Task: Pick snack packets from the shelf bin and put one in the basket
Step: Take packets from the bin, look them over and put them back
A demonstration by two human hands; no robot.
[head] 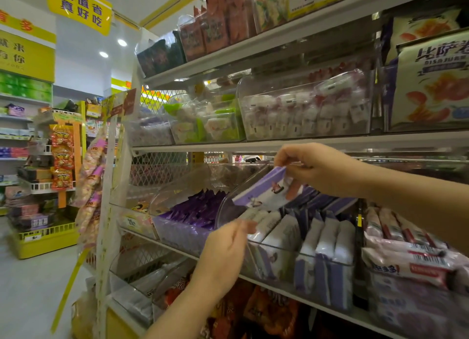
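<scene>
Picking step, mid-frame: right hand [322, 171] fingers pinch a packet [264, 196] over the bin [324, 262]. The left hand [225, 252] is at the bin's rim, its grip unclear. Next: the basket, unseen.

At a bin [304, 254] full of packets [327, 239]
The right hand [317, 171] holds one packet [266, 194] above the bin; the left hand [228, 249] is at its front left corner, perhaps touching the rim; another bin [177, 227] sits just left.

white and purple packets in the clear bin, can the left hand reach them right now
Probably yes. The left hand is at the front rim of the clear bin, the packets stand exposed just behind it, and the right hand holds one packet higher up, clear of that path.
</scene>
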